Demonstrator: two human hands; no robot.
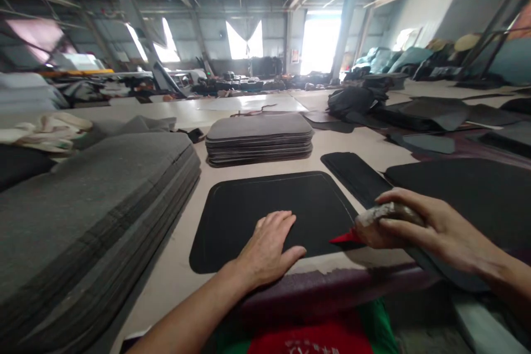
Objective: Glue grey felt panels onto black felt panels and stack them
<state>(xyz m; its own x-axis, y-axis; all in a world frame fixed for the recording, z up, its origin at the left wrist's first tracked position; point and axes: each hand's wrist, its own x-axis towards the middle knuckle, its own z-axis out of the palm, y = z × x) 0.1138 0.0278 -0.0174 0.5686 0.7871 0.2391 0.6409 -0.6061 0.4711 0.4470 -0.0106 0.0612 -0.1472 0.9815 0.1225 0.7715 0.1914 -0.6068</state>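
Observation:
A black sheet with rounded corners lies flat on the table, a thin pale line running just inside its edge. My left hand rests on the sheet's near part, fingers stretched out and palm down. Wrapped around a thick tool are the fingers of my right hand. The tool has a mottled whitish and brown body and a red pointed tip, which is at the sheet's near right corner; whether it touches cannot be made out. To the right of the sheet lies a narrow black piece.
Behind the sheet stands a neat stack of grey rounded sheets. A tall pile of large grey felt-like sheets fills the left. More dark sheets lie at right, with a crumpled black heap farther back. Purple material covers the table's near edge.

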